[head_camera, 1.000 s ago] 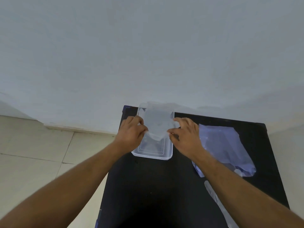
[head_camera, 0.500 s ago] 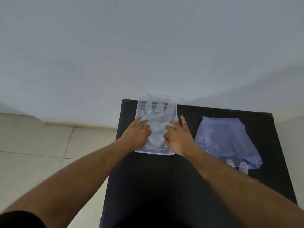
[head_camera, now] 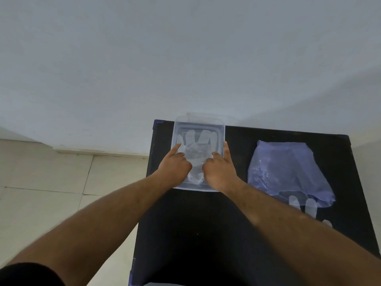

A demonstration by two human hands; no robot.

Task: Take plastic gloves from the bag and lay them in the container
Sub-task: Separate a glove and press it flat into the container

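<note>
Lying under both fingers (head_camera: pixel 179 145): glove (head_camera: pixel 195 150).

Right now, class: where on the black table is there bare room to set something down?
Bare: the near table between both forearms, and the strip between container and bag. Crowded: the container, under both hands.

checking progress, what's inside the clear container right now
A clear plastic glove lies spread flat in the container, fingers pointing away. The left hand and right hand press on it and cover its cuff end, so any gloves beneath cannot be told.
</note>
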